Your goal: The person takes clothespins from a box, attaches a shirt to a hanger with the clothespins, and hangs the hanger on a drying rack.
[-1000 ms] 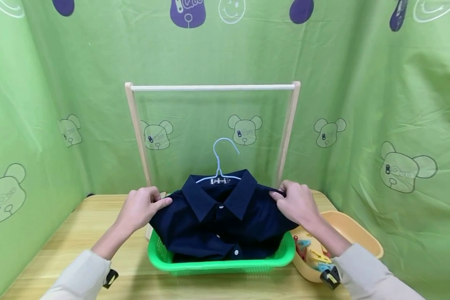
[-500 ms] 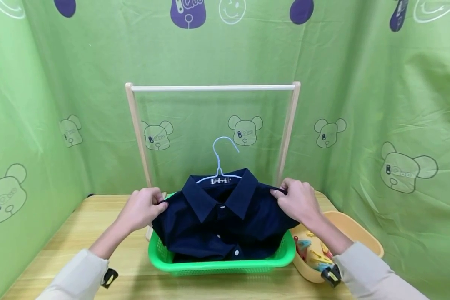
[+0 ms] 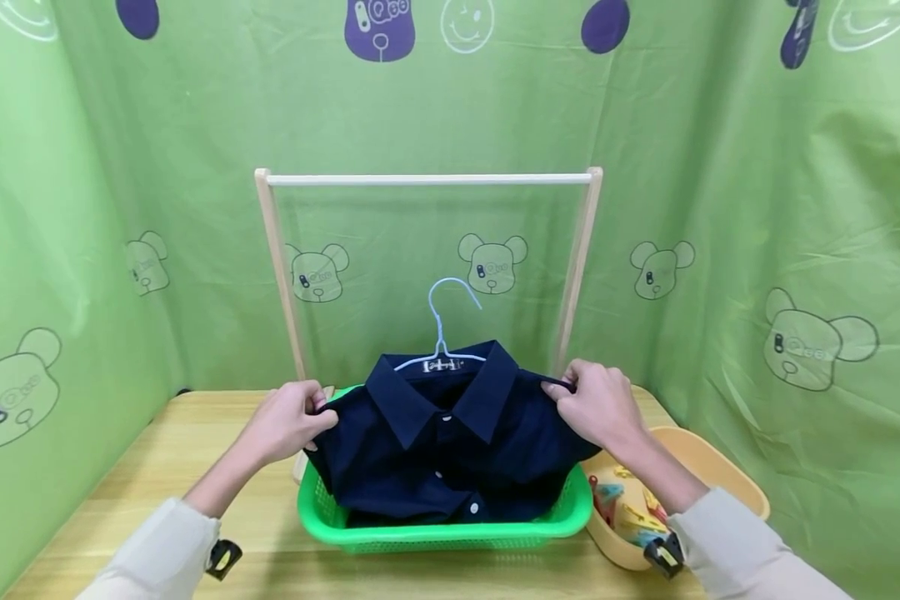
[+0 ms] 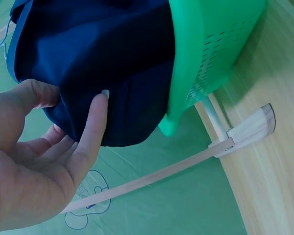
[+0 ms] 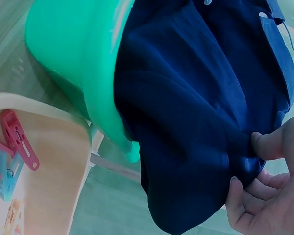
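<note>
A dark navy collared shirt [image 3: 435, 450] lies partly in a green plastic basket [image 3: 450, 533], its collar facing up. A light blue wire hanger [image 3: 440, 325] sits inside the collar; its hook rises above, and its arms are hidden by the cloth. My left hand [image 3: 288, 421] pinches the shoulder of the shirt at the left, thumb on top, with one finger stretched along the cloth in the left wrist view. At the right shoulder, my right hand [image 3: 600, 404] pinches the fabric between thumb and fingers, as the right wrist view also shows.
Behind the basket stands a rack with wooden posts and a white bar [image 3: 427, 179]. A peach tub [image 3: 720, 475] holding several coloured clothespins [image 3: 633, 517] is right of the basket, under my right forearm. Green printed curtain [image 3: 427, 108] surrounds the wooden table [image 3: 157, 467].
My left hand has shifted its grip slightly on the left shoulder. The right hand keeps its pinch, and shirt and hanger have barely moved. The whole view has dipped a little.
</note>
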A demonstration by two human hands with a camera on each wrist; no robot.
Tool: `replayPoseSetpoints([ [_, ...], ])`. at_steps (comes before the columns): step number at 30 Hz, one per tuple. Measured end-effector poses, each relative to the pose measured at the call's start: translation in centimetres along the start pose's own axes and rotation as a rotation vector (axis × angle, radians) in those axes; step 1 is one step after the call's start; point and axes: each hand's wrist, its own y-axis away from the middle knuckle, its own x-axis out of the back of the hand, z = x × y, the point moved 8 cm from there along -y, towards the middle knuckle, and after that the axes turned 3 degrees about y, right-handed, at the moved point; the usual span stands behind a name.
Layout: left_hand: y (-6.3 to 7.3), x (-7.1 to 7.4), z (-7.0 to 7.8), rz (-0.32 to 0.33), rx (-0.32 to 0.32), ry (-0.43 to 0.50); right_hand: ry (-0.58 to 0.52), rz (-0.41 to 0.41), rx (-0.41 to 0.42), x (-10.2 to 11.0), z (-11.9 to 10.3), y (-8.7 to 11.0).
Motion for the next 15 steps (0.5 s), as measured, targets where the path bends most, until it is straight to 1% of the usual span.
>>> replayPoseSetpoints([
  [3, 0.06, -0.09, 0.02, 0.001, -0.008, 0.013, -0.003, 0.000, 0.001, 0.00, 0.03, -0.01],
  [10, 0.04, -0.07, 0.10, 0.058, -0.026, 0.007, -0.008, -0.002, -0.011, -0.09, 0.52, 0.07],
  [15, 0.06, 0.00, 0.14, 0.076, -0.020, 0.000, -0.013, -0.005, -0.008, -0.20, 0.64, 0.17],
])
